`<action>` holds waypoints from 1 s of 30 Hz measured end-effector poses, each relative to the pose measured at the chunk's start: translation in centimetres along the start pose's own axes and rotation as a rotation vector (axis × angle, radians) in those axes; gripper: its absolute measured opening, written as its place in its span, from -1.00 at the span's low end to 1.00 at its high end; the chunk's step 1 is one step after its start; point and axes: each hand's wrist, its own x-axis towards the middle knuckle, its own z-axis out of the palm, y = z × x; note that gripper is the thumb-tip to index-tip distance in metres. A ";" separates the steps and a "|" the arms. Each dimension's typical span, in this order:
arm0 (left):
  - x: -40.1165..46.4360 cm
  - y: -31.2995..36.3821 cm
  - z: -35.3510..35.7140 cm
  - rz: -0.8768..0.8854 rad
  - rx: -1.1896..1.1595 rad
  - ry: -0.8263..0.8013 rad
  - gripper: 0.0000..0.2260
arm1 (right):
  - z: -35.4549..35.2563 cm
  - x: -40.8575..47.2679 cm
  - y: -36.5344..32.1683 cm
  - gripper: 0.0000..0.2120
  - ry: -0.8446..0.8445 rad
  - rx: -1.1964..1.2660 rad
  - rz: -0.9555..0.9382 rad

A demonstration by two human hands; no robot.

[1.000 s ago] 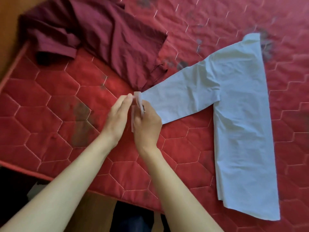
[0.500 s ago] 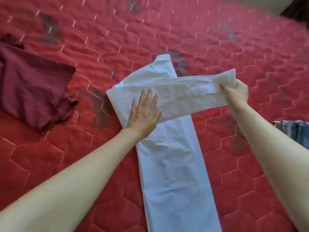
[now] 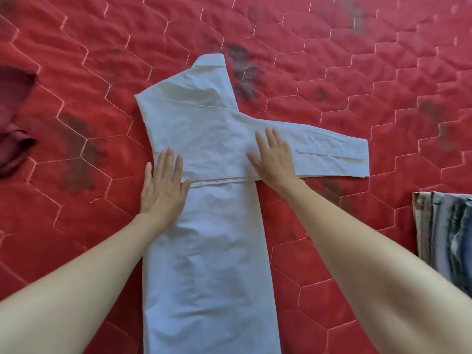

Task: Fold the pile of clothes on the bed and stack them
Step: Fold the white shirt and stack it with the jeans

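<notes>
A white long-sleeved shirt (image 3: pixel 209 251) lies folded into a long narrow strip on the red quilted bed (image 3: pixel 76 226), collar end away from me. Its sleeve (image 3: pixel 332 154) is laid across the body and sticks out to the right, cuff flat on the quilt. My left hand (image 3: pixel 163 187) presses flat on the shirt's left edge, fingers straight. My right hand (image 3: pixel 275 159) lies flat on the sleeve where it crosses the body's right edge.
A dark maroon garment (image 3: pixel 12 118) lies crumpled at the left edge of the view. A folded blue-and-grey striped garment (image 3: pixel 447 238) sits on the quilt at the right edge. Open quilt lies beyond the collar.
The sleeve, which my right hand held up by the cuff, now lies flat across the shirt. My right hand let go and moved left onto it; my left hand slid down to the left edge.
</notes>
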 end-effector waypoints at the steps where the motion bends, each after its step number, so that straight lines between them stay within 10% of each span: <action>1: -0.2 -0.2 0.2 0.015 -0.001 0.015 -0.48 | 0.6 0.7 -1.4 -0.44 0.004 -0.017 -0.069; 8: -2.1 -0.4 2.3 0.036 -0.053 0.152 -0.49 | 3.0 5.5 -12.1 -0.46 -0.010 -0.038 -0.392; 30: -2.4 -0.7 3.3 0.016 -0.090 0.203 -0.47 | 1.2 14.9 -16.5 -0.68 0.114 0.190 -0.156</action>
